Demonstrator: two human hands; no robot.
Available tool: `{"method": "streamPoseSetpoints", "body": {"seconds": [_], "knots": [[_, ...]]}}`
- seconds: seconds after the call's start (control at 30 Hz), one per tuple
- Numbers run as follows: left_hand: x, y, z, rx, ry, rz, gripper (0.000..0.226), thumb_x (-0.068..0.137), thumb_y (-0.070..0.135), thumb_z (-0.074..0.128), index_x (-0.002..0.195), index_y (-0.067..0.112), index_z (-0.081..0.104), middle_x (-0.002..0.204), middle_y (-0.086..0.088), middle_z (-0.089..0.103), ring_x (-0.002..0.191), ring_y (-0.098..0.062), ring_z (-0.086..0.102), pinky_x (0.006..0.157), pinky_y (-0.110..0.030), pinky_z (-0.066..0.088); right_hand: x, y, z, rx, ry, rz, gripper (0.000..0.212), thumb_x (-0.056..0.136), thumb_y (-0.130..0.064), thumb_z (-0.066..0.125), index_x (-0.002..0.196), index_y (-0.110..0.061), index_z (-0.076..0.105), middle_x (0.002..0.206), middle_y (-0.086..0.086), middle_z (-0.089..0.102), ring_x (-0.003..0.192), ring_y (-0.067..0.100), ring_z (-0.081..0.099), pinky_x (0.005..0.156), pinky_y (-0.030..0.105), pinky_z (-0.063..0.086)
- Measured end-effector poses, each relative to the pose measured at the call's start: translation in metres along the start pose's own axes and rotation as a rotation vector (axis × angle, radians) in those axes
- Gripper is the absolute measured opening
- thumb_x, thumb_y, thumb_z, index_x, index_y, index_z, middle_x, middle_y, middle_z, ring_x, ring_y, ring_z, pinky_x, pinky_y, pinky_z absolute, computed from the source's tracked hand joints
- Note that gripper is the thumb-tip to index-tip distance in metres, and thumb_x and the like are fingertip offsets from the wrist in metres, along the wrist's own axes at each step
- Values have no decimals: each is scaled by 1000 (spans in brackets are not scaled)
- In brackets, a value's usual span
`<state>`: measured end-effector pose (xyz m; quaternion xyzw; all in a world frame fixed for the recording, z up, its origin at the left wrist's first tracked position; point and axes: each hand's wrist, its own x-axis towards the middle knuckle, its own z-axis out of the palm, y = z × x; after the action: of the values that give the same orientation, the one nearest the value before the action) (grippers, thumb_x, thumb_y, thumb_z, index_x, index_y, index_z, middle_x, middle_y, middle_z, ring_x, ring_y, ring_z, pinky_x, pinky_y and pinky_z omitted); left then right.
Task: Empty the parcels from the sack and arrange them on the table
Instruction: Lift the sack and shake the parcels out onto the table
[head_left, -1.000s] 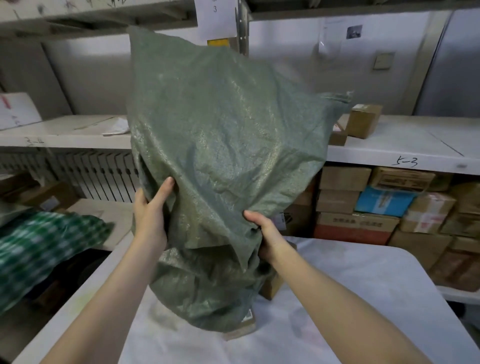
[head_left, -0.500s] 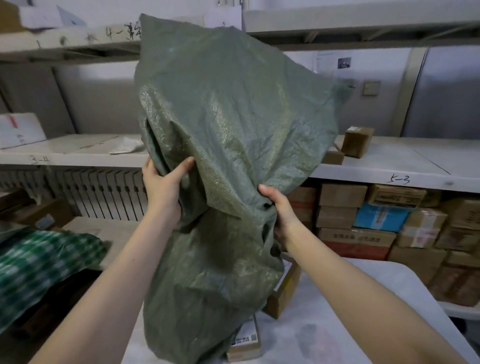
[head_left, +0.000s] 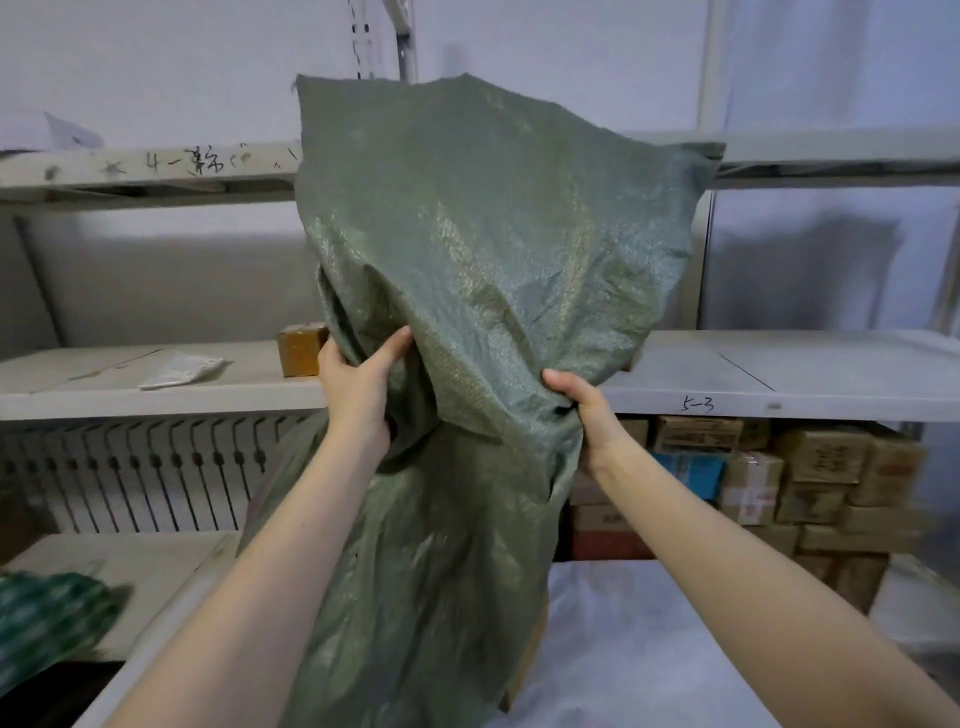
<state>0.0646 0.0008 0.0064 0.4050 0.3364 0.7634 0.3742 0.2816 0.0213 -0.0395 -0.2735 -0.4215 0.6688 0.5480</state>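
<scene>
A large green woven sack hangs in front of me, lifted high above the white table. My left hand grips a fold of it on the left side. My right hand clutches a bunched fold on the right. The lower part of the sack drapes down to the table's near left side. A sliver of a brown parcel shows at the sack's lower right edge; any other parcels are hidden behind the fabric.
Grey shelving runs behind, with a small brown box and a white packet on the middle shelf. Stacked cardboard boxes fill the lower right shelf. A green checked bag lies at lower left.
Both hands have raised the sack higher. The parcels seen at its lower edge earlier are now almost wholly covered by the fabric.
</scene>
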Motion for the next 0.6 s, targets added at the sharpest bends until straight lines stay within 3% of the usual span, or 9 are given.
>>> {"method": "streamPoseSetpoints", "body": {"seconds": [0.1,0.2,0.3,0.4,0.47,0.6], "knots": [[-13,-21,-3,-61,39,-81,68,71,28,82,132,23,51,122,4,63,109,-17,62,97,-44,50,-8,6,-19,-49,42,22,40,67,-21,71,103,-6,66,89,11,74,79,23,71,79,36,53],[-23,-33,-7,-77,92,-182,93,51,65,80,133,32,49,130,9,58,120,-20,55,101,-51,44,-16,12,-34,-47,52,58,39,65,-19,70,102,-6,66,87,10,75,76,22,72,78,37,54],[-15,-39,-12,-114,140,-308,113,33,91,65,131,36,52,131,6,58,121,-24,54,102,-53,40,-17,6,-48,-60,23,39,58,49,-19,82,102,-6,66,89,11,75,78,22,73,72,33,57],[-9,-22,-4,-31,92,-354,87,52,88,59,118,31,62,123,5,64,112,-20,58,102,-47,42,-17,-10,-60,-92,15,10,68,32,-19,85,96,-6,67,84,8,75,73,20,73,64,28,58],[-2,-17,-4,20,68,-391,73,65,81,57,116,29,59,119,5,61,109,-20,55,104,-45,40,-21,-20,-69,-135,2,30,73,28,-17,89,98,-7,67,87,8,75,76,21,72,63,29,58],[1,-18,-9,34,-17,-427,91,62,81,61,132,23,51,125,-1,59,112,-27,55,99,-48,43,-31,-23,-103,-257,21,109,48,59,3,73,103,-10,61,95,4,72,90,21,66,72,31,54]]}}
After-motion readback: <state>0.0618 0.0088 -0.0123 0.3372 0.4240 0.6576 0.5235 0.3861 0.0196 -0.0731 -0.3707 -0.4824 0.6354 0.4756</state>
